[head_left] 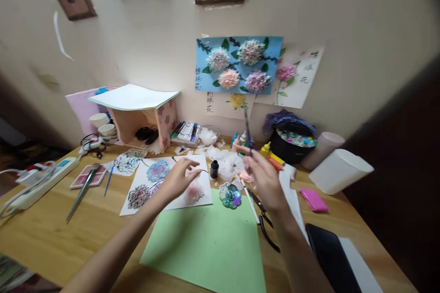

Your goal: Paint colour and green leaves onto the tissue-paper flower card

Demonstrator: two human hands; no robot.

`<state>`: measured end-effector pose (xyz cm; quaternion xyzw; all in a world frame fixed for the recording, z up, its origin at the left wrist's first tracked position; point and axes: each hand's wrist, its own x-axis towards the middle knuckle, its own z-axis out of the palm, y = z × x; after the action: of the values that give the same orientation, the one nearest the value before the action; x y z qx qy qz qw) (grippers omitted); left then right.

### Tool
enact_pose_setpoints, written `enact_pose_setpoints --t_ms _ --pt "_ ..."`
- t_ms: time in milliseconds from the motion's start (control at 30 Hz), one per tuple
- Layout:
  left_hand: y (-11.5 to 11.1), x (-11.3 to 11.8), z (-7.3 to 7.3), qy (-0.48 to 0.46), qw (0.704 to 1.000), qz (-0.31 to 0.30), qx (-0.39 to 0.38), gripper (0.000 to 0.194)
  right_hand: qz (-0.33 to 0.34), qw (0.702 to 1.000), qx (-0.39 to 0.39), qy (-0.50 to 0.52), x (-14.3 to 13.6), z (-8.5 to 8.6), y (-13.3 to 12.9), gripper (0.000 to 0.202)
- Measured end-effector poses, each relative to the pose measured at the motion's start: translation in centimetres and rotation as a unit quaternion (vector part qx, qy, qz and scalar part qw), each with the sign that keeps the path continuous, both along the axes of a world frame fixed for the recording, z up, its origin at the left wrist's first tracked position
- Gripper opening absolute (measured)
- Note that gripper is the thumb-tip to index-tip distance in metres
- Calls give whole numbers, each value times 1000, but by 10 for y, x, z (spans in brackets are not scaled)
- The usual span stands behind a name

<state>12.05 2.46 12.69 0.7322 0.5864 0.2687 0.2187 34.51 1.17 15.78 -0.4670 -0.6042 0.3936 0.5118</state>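
Note:
My left hand (180, 178) hovers over a white sheet with pompom-like flowers (158, 171) in blue, grey, purple and pink; its fingers are apart and nothing shows between them. In my right hand (263, 174) a thin dark paintbrush (248, 130) is held upright. A small black bottle (214, 169) stands between the hands, by the sheet's right edge. The flower-shaped palette (230, 195) with green and purple paint lies at the top of a green sheet (209, 242). Scissors (263, 213) and a white pen (250, 201) lie beneath my right hand.
White fluff (225, 162), paint bottles (242, 139) and a marker box (186, 133) line the back. At left are a power strip (44, 183) and a large brush (82, 192). A phone (332, 256), pink packet (314, 200) and white container (338, 171) sit at right.

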Motion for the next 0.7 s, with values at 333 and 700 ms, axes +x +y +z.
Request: enact_pose_setpoints --t_ms 333,700 --pt "-121 -30 -37 -206 958 196 -48 29 367 908 -160 -125 -124 -90 -75 21" --pt "-129 -92 -70 -104 972 157 -141 51 117 798 -121 -579 -146 -106 -65 25"
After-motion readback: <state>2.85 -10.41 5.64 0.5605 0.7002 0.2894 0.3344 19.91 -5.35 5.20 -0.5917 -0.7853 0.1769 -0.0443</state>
